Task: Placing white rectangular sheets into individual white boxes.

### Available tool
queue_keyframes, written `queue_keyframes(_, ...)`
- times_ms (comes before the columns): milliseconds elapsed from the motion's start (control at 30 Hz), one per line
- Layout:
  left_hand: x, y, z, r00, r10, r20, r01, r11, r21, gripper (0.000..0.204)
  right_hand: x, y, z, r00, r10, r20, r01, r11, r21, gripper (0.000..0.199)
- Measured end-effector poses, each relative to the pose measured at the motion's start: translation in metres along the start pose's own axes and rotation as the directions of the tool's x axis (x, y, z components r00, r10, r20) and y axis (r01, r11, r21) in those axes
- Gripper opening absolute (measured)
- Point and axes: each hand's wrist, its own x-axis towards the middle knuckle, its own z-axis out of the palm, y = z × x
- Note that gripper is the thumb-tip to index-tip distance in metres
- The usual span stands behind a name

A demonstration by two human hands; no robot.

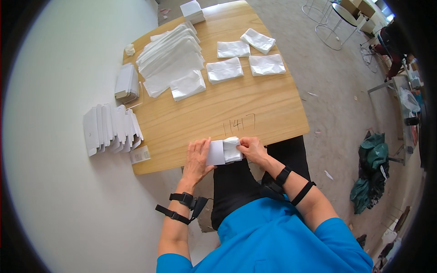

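At the table's near edge, my left hand [197, 159] holds a small white box [215, 153] lying on its side, its fingers along the box's left end. A folded white sheet-like bundle [231, 148] sticks out of the box's right end, partly inside as far as I can see. Thumb and fingertips of my right hand [253, 149] pinch the bundle's right side. Whether the bundle is thin plastic or paper, I cannot tell. Black straps circle both my forearms.
On the wooden table [268, 102] lie several folded white bundles [225, 70] and a fanned pile of white sheets [170, 57]. Flattened white boxes [107, 127] stand along the left edge by the wall. A box stack [193, 12] sits at the far end. Another person [392, 45] is at far right.
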Motion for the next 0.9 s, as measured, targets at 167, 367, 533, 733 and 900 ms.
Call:
queue_keyframes(167, 0.004, 0.003, 0.003, 0.999, 0.035, -0.009, -0.035, 0.998, 0.043, 0.099, -0.006, -0.005, 0.001, 0.994, 0.108, 0.032, -0.11, 0.993, 0.043, 0.021)
queue_keyframes(367, 0.004, 0.01, -0.001, 0.999, 0.03, -0.037, -0.028, 0.998, 0.055, 0.092, -0.006, -0.016, -0.006, 0.988, 0.128, 0.088, -0.139, 0.981, 0.138, 0.02)
queue_keyframes(533, 0.008, 0.015, -0.009, 0.999, 0.041, -0.027, -0.04, 0.999, 0.015, 0.092, 0.004, -0.028, -0.033, 0.975, 0.071, 0.21, -0.1, 0.986, 0.134, 0.017)
queue_keyframes(733, 0.008, 0.012, -0.01, 0.997, 0.018, 0.076, -0.009, 0.992, -0.123, 0.096, 0.003, -0.053, -0.042, 0.96, -0.112, 0.256, 0.149, 0.981, -0.128, 0.015)
queue_keyframes(900, 0.009, 0.031, -0.012, 0.999, -0.021, 0.039, 0.021, 1.0, -0.005, 0.101, -0.005, -0.048, -0.039, 0.964, 0.101, 0.245, -0.098, 0.995, -0.025, 0.015)
